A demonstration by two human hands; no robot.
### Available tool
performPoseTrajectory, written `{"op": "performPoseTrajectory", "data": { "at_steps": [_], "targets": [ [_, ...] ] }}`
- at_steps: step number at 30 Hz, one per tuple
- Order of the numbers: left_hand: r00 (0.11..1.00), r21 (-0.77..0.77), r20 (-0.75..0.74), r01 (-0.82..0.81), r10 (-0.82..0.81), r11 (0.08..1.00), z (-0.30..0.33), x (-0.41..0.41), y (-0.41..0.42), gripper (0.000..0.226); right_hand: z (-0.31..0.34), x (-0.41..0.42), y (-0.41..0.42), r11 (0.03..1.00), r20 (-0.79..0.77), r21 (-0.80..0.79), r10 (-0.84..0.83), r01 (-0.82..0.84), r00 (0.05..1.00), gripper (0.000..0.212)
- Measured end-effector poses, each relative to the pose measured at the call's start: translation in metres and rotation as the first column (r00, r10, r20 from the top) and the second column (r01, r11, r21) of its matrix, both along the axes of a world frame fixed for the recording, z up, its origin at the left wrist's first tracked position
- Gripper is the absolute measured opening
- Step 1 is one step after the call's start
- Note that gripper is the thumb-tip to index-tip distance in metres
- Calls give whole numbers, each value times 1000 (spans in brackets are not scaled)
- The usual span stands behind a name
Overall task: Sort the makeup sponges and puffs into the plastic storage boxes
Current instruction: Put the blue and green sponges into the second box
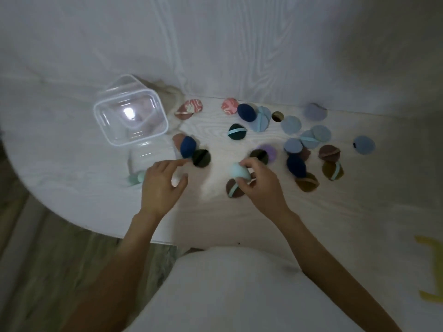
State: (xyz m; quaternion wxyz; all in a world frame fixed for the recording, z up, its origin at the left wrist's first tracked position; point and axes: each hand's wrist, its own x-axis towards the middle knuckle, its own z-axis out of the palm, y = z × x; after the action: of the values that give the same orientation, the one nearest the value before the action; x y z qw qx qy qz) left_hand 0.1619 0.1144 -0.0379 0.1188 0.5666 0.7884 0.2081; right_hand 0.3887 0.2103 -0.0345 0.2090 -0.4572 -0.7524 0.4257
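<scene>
Right hand (pixel 257 182) pinches mint sponge (pixel 239 171); clear box (pixel 161 111) contents blurred.

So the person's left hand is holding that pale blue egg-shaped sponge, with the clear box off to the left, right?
Not quite: the head view shows the right hand gripping the pale blue egg-shaped sponge in its fingers. The left hand holds nothing that I can see. The clear box is indeed off to the left.

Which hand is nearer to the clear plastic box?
Left. The left hand is just below and right of the clear plastic box; the right hand, holding a light blue sponge, is farther right.
</scene>
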Motion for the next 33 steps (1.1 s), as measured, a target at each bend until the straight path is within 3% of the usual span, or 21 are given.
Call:
{"op": "performPoseTrajectory", "data": {
  "at_steps": [3,9,12,14,17,21,26,30,33],
  "targets": [
    [990,-103,-128,-72,58,992,-4,-48,-35,54,1,-58,-11,995,-21,0,103,-103,994,35],
    [990,-175,-138,-1,-23,985,-17,-105,-60,56,5,-171,-19,976,69,54,209,-212,976,38],
    [986,-193,-134,72,-99,979,-22,-115,-60,40,-2,-217,-17,962,224,74,241,-263,944,30],
    [984,-169,-116,116,-136,979,-26,-117,-59,34,-10,-239,-15,929,362,169,253,-330,897,27],
    [984,-121,-86,148,-159,982,-27,-123,-60,43,-22,-258,-16,893,482,153,307,-424,821,28],
    [994,-12,-93,61,-62,998,-33,-134,-62,62,-26,-265,-21,890,433,41,393,-454,811,29],
    [993,-71,-88,73,-79,995,-41,-134,-62,90,-24,-261,-26,886,395,2,425,-463,815,31],
    [987,-108,-118,99,-112,989,-46,-128,-61,85,-18,-246,-25,910,356,13,382,-413,853,29],
    [983,-58,-160,77,-86,995,-43,-126,-60,72,-8,-216,-14,967,157,162,170,-195,973,17]
  ]
}}
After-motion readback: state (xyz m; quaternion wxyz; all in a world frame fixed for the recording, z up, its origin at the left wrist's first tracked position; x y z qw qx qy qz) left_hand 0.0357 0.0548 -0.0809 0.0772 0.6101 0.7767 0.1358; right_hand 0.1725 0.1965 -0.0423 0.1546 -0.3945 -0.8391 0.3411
